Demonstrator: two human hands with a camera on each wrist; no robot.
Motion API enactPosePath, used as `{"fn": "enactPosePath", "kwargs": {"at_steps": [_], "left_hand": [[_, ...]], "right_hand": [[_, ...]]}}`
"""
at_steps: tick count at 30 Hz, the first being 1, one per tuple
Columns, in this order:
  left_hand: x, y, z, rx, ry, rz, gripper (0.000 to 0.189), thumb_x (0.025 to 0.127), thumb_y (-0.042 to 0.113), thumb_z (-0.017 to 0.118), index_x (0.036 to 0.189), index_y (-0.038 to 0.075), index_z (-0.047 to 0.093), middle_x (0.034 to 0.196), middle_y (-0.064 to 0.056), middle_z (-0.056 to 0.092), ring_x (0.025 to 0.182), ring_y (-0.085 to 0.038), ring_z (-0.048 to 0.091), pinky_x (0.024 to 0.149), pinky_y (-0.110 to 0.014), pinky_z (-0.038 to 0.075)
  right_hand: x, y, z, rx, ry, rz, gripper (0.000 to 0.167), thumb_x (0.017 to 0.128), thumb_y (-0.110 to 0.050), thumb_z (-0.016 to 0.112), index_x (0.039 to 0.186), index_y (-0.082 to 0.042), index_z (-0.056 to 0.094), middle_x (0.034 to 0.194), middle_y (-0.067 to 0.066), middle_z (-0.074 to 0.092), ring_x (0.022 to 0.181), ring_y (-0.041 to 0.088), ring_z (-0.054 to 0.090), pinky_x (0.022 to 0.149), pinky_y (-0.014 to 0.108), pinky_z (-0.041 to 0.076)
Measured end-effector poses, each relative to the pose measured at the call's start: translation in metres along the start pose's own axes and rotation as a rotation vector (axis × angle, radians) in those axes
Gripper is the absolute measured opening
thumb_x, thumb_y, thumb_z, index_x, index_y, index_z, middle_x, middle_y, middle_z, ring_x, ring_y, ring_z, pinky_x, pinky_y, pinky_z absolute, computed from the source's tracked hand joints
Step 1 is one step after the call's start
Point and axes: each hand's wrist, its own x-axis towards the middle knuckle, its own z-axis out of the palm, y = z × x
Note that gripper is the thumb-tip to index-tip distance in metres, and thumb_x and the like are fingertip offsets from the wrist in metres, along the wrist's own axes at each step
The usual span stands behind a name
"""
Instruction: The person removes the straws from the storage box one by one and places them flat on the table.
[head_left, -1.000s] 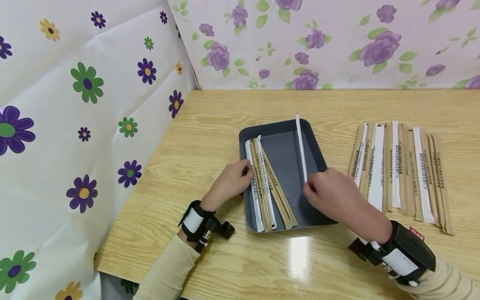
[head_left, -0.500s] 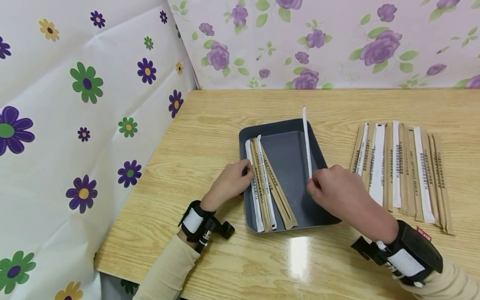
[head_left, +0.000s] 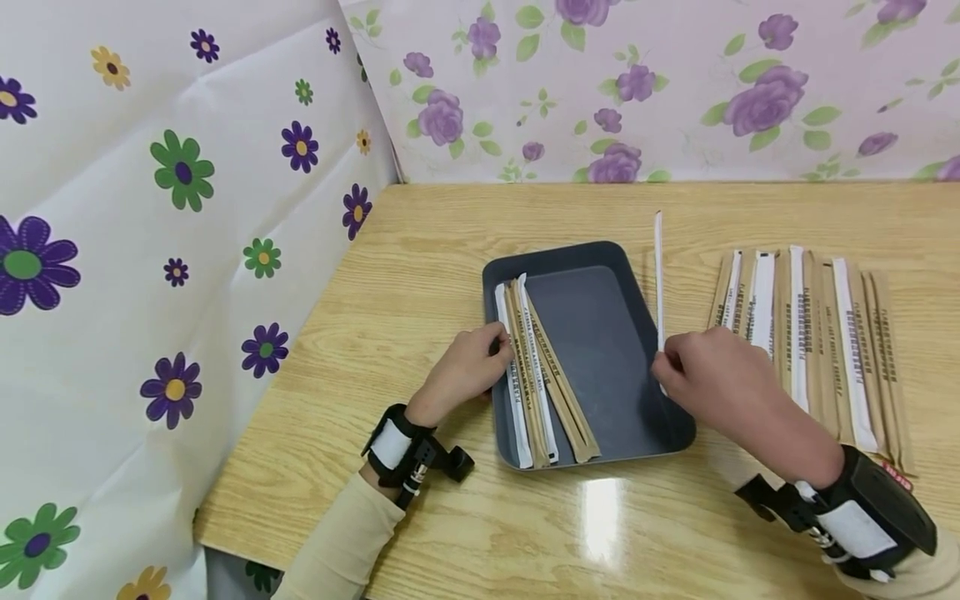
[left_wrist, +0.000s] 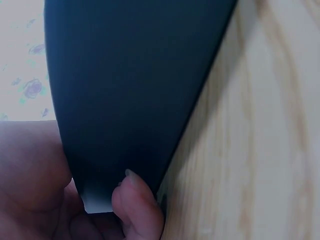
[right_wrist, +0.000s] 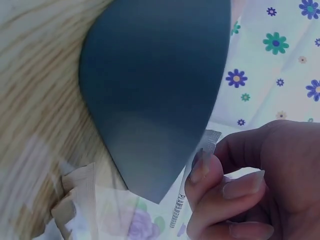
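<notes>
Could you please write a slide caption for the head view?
Left hand grips a gray tray of slim packets while the right hand holds a white packet near the tray's rim.

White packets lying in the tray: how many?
2: one white packet along the left wall of the tray, another between brown packets. Any underneath would be hidden. The right hand pinches a third white packet, not counted.

Pale wood-grain worktop (head_left: 390, 283), creased white flower-printed sheet (head_left: 112, 258) at the left, pale pink purple-flowered backdrop (head_left: 678, 50) behind
</notes>
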Motion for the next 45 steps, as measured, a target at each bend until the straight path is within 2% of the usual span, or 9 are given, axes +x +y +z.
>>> {"fn": "enactPosePath", "kwargs": {"at_steps": [6, 13, 22, 37, 45], "left_hand": [[0.001, 0.001, -0.001, 0.018, 0.001, 0.007, 0.012, 0.099, 0.013, 0.044, 0.093, 0.009, 0.054, 0.066, -0.006, 0.053, 0.045, -0.022, 0.058, 0.050, -0.031, 0.051], [0.001, 0.002, -0.002, 0.017, 0.006, 0.006, 0.012, 0.099, 0.013, 0.043, 0.092, 0.009, 0.053, 0.066, -0.005, 0.052, 0.045, -0.021, 0.058, 0.049, -0.031, 0.051], [-0.001, 0.000, 0.000, 0.006, 0.004, -0.003, 0.012, 0.098, 0.012, 0.045, 0.091, 0.009, 0.054, 0.062, -0.003, 0.047, 0.046, -0.018, 0.053, 0.047, -0.030, 0.051], [-0.002, -0.002, 0.000, -0.014, 0.014, -0.011, 0.011, 0.097, 0.012, 0.046, 0.091, 0.009, 0.054, 0.062, -0.003, 0.047, 0.046, -0.017, 0.052, 0.046, -0.031, 0.051], [-0.002, 0.000, 0.000, -0.008, 0.007, 0.009, 0.012, 0.098, 0.012, 0.045, 0.091, 0.009, 0.054, 0.060, -0.002, 0.046, 0.045, -0.017, 0.052, 0.046, -0.031, 0.051]], "right_hand": [[-0.001, -0.001, -0.003, -0.008, 0.047, 0.001, 0.040, 0.090, -0.011, 0.049, 0.052, -0.015, 0.038, 0.047, -0.004, 0.030, 0.041, 0.013, 0.033, 0.040, 0.025, 0.024], [-0.001, 0.007, -0.010, -0.011, 0.023, 0.032, 0.039, 0.092, -0.014, 0.047, 0.054, -0.015, 0.037, 0.047, -0.003, 0.032, 0.041, 0.015, 0.033, 0.041, 0.026, 0.022], [-0.008, 0.022, -0.005, -0.032, 0.019, 0.056, 0.037, 0.090, -0.013, 0.044, 0.054, -0.017, 0.032, 0.050, -0.005, 0.024, 0.045, 0.012, 0.024, 0.042, 0.024, 0.019], [-0.019, 0.046, 0.002, -0.092, 0.010, 0.070, 0.042, 0.092, -0.015, 0.045, 0.052, -0.018, 0.032, 0.046, -0.004, 0.029, 0.041, 0.012, 0.028, 0.041, 0.023, 0.018], [-0.023, 0.056, 0.003, -0.104, 0.018, 0.092, 0.043, 0.093, -0.018, 0.046, 0.052, -0.017, 0.034, 0.045, -0.004, 0.032, 0.042, 0.013, 0.031, 0.041, 0.024, 0.020]]}}
